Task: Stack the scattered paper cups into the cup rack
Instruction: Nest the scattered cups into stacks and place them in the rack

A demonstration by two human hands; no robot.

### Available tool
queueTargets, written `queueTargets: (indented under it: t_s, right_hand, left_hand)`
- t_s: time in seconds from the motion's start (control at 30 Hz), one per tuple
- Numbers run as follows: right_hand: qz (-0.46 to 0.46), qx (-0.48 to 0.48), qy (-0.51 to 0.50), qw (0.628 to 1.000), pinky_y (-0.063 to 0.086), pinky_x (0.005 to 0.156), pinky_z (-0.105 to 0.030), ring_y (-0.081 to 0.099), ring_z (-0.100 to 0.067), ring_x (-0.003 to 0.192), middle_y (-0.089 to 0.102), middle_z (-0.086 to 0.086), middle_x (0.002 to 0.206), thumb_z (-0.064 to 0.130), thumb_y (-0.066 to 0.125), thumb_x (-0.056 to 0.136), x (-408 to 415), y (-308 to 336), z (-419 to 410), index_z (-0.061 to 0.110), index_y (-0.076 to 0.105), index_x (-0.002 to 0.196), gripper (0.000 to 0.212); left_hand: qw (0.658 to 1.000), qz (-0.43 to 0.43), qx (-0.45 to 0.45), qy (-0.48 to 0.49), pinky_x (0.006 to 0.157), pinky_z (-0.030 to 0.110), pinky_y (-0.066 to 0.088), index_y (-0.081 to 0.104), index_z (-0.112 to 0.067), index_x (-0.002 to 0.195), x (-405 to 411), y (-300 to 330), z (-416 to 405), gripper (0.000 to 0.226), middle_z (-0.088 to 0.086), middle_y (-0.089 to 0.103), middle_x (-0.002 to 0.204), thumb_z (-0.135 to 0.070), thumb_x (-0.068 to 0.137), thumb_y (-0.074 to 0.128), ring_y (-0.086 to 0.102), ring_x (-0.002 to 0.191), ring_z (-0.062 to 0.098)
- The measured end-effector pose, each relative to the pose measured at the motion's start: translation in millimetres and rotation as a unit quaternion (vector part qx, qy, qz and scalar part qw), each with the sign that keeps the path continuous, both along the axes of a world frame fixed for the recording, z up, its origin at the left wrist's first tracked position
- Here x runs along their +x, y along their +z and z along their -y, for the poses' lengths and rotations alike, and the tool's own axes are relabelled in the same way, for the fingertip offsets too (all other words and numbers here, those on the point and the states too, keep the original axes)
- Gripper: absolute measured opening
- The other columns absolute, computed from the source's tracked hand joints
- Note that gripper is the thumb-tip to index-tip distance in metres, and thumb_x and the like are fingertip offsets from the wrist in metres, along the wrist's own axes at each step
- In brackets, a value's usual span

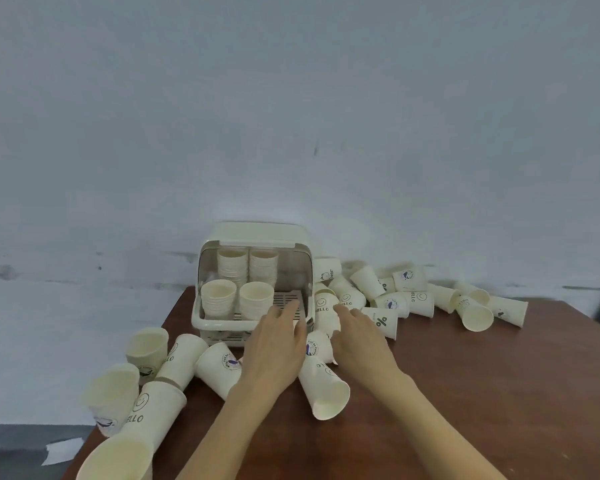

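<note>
Pick-up step: both hands, left hand (278, 336) and right hand (359, 332), reach open-fingered over loose paper cups (321, 346) on desk (482, 393) before cup rack (253, 289); next, grip one and nest it.

My left fingers (284, 315) reach the front of the cup rack (253, 289) on the counter (465, 393), four cup stacks (219, 301) inside behind them. Loose cups (413, 292) lie right of my right fingers (343, 311); more cups (174, 365) lie left of both hands.
</note>
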State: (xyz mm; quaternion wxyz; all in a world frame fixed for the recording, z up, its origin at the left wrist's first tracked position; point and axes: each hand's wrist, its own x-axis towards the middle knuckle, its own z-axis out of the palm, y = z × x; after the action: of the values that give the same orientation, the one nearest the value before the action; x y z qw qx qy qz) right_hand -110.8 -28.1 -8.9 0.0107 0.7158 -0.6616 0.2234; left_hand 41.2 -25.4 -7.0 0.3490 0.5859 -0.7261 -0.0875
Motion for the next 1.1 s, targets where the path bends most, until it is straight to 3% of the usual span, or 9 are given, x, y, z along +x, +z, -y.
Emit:
queueTargets:
  t_s: [0.23, 0.43, 0.63, 0.77, 0.93, 1.1]
  right_hand:
    - [0.02, 0.009, -0.021, 1.0, 0.033, 0.068, -0.032, 0.051, -0.026, 0.097, 0.05, -0.005, 0.109, 0.01, 0.042, 0.09, -18, -8, -15, 0.013, 0.045, 0.127, 0.037]
    - [0.033, 0.038, -0.039, 0.998, 0.043, 0.083, -0.037, 0.05, -0.026, 0.104, 0.054, -0.005, 0.112, 0.014, 0.043, 0.09, -32, -21, -21, 0.017, 0.038, 0.136, 0.046]
    - [0.029, 0.057, -0.049, 0.997, 0.041, 0.087, -0.038, 0.05, -0.028, 0.109, 0.052, -0.006, 0.115, 0.018, 0.041, 0.094, -36, -31, -29, 0.016, 0.04, 0.135, 0.041]
    - [0.033, 0.063, -0.052, 0.996, 0.043, 0.087, -0.039, 0.051, -0.028, 0.107, 0.052, -0.006, 0.115, 0.017, 0.04, 0.094, -36, -36, -33, 0.016, 0.04, 0.136, 0.042]
    - [0.03, 0.066, -0.048, 0.996, 0.041, 0.084, -0.037, 0.05, -0.027, 0.105, 0.052, -0.005, 0.112, 0.018, 0.04, 0.094, -33, -39, -36, 0.018, 0.039, 0.136, 0.042]
    - [0.028, 0.07, -0.045, 0.996, 0.041, 0.085, -0.036, 0.051, -0.026, 0.105, 0.052, -0.004, 0.111, 0.018, 0.04, 0.094, -32, -42, -38, 0.018, 0.038, 0.137, 0.043]
  left_hand:
    - [0.999, 0.001, 0.008, -0.034, 0.088, 0.035, 0.044, 0.04, -0.027, 0.141, -14, -14, -7, 0.042, -0.001, 0.052, 0.121, -0.035, 0.099, 0.039, 0.051, 0.114, 0.02]
    - [0.998, 0.013, 0.036, -0.044, 0.089, 0.031, 0.042, 0.037, -0.031, 0.143, -18, -29, -13, 0.044, -0.004, 0.05, 0.124, -0.035, 0.1, 0.038, 0.049, 0.116, 0.016]
    - [0.995, 0.036, 0.054, -0.072, 0.085, 0.03, 0.044, 0.057, -0.032, 0.128, -14, -48, -23, 0.039, -0.008, 0.05, 0.112, -0.014, 0.097, 0.04, 0.051, 0.107, 0.012]
    - [0.987, 0.09, 0.082, -0.105, 0.085, 0.029, 0.045, 0.066, -0.035, 0.113, -9, -58, -29, 0.039, -0.009, 0.046, 0.111, -0.012, 0.093, 0.042, 0.05, 0.107, 0.009]
    - [0.966, 0.204, 0.12, -0.107, 0.083, 0.03, 0.044, 0.052, -0.036, 0.131, -12, -68, -34, 0.049, -0.003, 0.041, 0.121, -0.009, 0.092, 0.04, 0.041, 0.117, 0.016]
    - [0.952, 0.272, 0.107, -0.095, 0.073, 0.031, 0.036, 0.041, -0.025, 0.137, -19, -75, -38, 0.051, 0.002, 0.041, 0.122, -0.006, 0.089, 0.039, 0.041, 0.115, 0.023]
